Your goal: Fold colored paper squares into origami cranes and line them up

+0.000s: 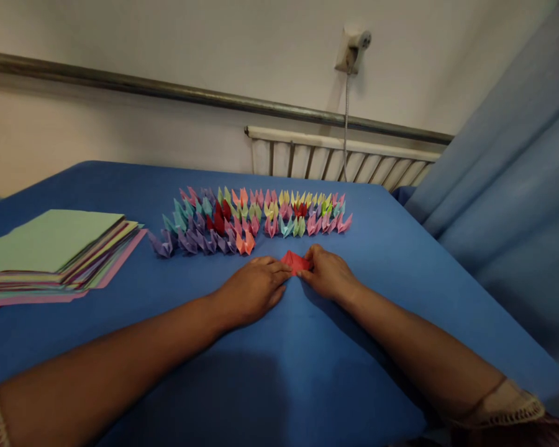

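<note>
Hands are meeting over a small red folded paper (295, 262), which is lying flat on the blue counter (307, 372) just in front of the person, between the two sets of fingertips. The left hand (254, 288) is resting palm down on the counter. Its fingers are stretching out nearly straight and spreading only a little, with the tips pressing on the left edge of the red piece; it is not closing around anything. The right hand (328, 273) is sitting at the other side, its fingers bending down onto the right edge of the paper. Whether they are pinching it or only pressing it flat is not showing from this angle. Both forearms are lying along the counter, and a pale lace-edged sleeve (507, 400) is showing at the right elbow.

Just beyond the red piece, folded paper figures (256, 214) are standing in close rows, with purple ones at the near left and red, orange, green, yellow and pink ones running rightward. Well apart to the left, a stack of coloured sheets (51, 254) is lying fanned, with a pale green sheet on top. Behind the counter a white radiator (340, 161) is standing against the wall. A grey pipe (168, 92) is running along above it, and a cable (346, 118) is hanging from a socket (351, 49). A blue curtain (507, 186) is hanging at the right.
</note>
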`<action>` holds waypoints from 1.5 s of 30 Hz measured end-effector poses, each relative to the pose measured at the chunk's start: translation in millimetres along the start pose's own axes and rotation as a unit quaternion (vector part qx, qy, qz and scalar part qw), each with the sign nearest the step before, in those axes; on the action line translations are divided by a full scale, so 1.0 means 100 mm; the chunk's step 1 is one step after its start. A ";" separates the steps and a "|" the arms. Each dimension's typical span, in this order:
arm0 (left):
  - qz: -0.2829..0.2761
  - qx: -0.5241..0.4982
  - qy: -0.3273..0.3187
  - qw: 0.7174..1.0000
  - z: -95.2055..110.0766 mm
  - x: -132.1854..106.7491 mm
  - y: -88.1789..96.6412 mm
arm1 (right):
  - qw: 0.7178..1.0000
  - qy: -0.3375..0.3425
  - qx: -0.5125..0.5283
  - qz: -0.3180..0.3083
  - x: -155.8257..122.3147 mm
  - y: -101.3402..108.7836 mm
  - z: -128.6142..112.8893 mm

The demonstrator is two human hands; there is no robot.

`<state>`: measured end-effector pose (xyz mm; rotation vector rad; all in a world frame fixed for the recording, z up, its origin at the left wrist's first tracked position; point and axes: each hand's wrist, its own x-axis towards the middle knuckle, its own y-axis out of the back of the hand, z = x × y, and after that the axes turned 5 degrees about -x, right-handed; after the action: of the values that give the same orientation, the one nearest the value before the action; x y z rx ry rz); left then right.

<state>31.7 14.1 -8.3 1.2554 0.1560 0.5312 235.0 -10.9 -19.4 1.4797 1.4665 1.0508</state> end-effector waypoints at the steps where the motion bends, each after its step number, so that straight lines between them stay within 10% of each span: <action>1: 0.005 -0.008 0.001 1.000 -0.01 0.01 0.00 | 1.000 -0.004 0.005 0.000 0.00 -0.01 0.00; 20: 0.108 -0.092 0.002 0.990 -0.07 0.03 -0.03 | 0.974 0.028 0.208 0.083 0.09 -0.25 0.02; 25: 0.227 -0.099 0.060 0.967 -0.02 0.02 0.03 | 0.960 0.153 0.221 0.082 0.09 -0.11 0.08; 28: 0.190 -0.180 0.098 0.960 0.02 0.02 0.01 | 0.954 0.226 0.192 0.050 0.02 0.00 0.06; 33: 0.110 -0.397 0.200 0.889 0.07 0.07 -0.07 | 0.944 0.214 0.251 0.023 -0.04 -0.04 -0.02; 45: 0.212 -0.567 0.312 0.732 0.09 0.14 -0.09 | 0.883 0.096 0.460 -0.013 0.06 -0.23 -0.04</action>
<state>50.0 10.9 -11.8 -0.1611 0.0678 1.2028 223.5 -4.8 -39.7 2.0011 2.2995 0.4646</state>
